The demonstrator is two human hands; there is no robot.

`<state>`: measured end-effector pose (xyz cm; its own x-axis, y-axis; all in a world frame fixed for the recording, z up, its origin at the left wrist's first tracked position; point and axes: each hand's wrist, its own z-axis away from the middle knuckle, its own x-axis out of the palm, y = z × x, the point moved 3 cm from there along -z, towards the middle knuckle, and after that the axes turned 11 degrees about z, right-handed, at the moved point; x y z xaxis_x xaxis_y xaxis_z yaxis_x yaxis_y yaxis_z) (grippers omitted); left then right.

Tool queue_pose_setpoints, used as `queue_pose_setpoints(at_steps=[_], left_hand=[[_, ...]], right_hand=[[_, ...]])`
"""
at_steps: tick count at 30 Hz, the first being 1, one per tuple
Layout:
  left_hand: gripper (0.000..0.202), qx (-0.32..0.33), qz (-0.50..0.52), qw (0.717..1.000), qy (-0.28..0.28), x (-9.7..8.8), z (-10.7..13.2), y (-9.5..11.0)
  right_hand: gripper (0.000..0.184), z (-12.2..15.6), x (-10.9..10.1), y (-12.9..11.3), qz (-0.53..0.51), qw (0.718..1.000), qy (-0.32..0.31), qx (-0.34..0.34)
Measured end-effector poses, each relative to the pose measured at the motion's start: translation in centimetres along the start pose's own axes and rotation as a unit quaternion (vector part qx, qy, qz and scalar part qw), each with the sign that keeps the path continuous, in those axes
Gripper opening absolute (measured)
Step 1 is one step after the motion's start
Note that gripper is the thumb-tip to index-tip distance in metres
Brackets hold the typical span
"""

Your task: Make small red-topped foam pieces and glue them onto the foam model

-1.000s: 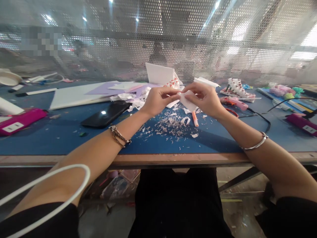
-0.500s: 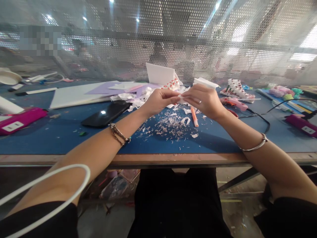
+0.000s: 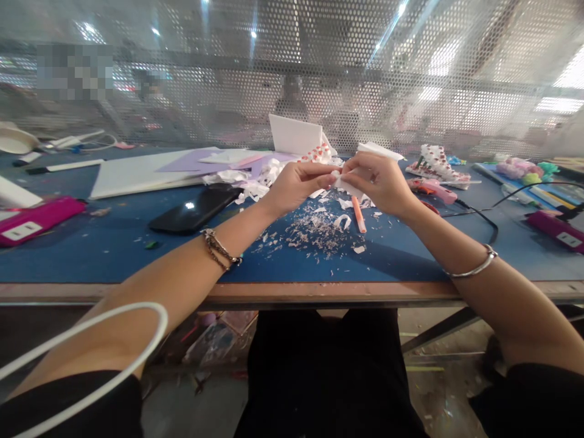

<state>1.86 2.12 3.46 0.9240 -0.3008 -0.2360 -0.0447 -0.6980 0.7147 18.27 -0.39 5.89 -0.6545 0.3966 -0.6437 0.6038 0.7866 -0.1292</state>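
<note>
My left hand and my right hand meet above the blue table, both pinching one small white paper piece between fingertips. Most of the piece is hidden by my right fingers. Beneath the hands lies a heap of tiny paper shavings and an orange pen-like tool. Each wrist carries a bracelet.
A black phone lies left of my hands. White and purple sheets sit behind it, with shredded paper. A pink glue gun with black cable is at right. Pink boxes flank both sides. A perforated metal screen closes the back.
The white paper piece has been folded or gathered smaller between my fingers. My right hand has shifted slightly up and toward the left hand.
</note>
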Motion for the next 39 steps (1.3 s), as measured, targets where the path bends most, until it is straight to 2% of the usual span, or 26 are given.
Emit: queue_pose_setpoints(at_steps=[4, 10, 16, 25, 32, 39], left_hand=[[0.032, 0.023, 0.018, 1.0, 0.005, 0.6, 0.1, 0.0], [0.034, 0.043, 0.011, 0.999, -0.018, 1.5, 0.5, 0.5], [0.035, 0.048, -0.012, 0.999, -0.02, 1.5, 0.5, 1.3], [0.036, 0.05, 0.021, 0.997, 0.055, 0.8, 0.2, 0.5], [0.032, 0.024, 0.015, 0.999, 0.028, 0.4, 0.1, -0.6], [0.03, 0.049, -0.009, 0.999, 0.022, 0.6, 0.4, -0.1]], right_hand=[[0.017, 0.0, 0.3, 0.6, -0.067, 0.996, 0.019, 0.058], [0.022, 0.2, 0.7, 0.6, -0.084, 0.992, 0.033, 0.083], [0.021, 0.3, 0.7, 0.1, -0.102, 0.991, 0.048, 0.073], [0.014, 0.2, 0.3, 0.2, -0.051, 0.995, 0.056, 0.06], [0.012, 0.3, 0.7, 0.3, -0.067, 0.996, 0.045, 0.046], [0.014, 0.4, 0.7, 0.2, -0.08, 0.994, 0.044, 0.059]])
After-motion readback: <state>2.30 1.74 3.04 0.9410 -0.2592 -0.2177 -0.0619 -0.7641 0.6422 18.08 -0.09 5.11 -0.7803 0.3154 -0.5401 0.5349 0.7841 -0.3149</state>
